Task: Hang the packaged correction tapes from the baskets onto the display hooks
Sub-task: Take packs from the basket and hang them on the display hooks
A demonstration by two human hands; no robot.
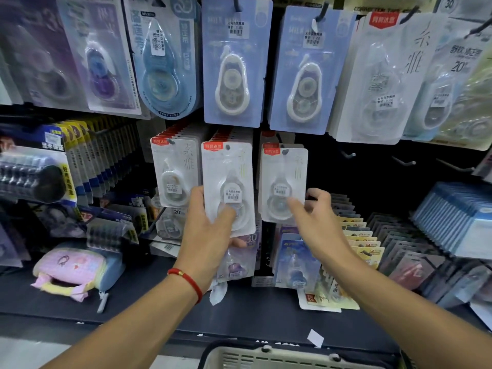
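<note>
My left hand (206,230) grips the lower part of a white packaged correction tape (229,182) with a red top label, held upright at the middle hook (228,147). A purple pack (241,258) shows below that hand. My right hand (315,219) holds the bottom of another white correction tape pack (283,179) that hangs on the hook (285,151) to the right, thumb on its blister and fingers behind. A third white pack (174,171) hangs on the left hook. A beige basket (266,358) sits at the bottom edge.
Larger blue and white correction tape packs (234,62) hang in the row above. Bare hooks (348,155) stick out to the right. Stacks of carded goods (359,235) stand on the dark shelf at right, a pastel pouch (72,270) lies at left.
</note>
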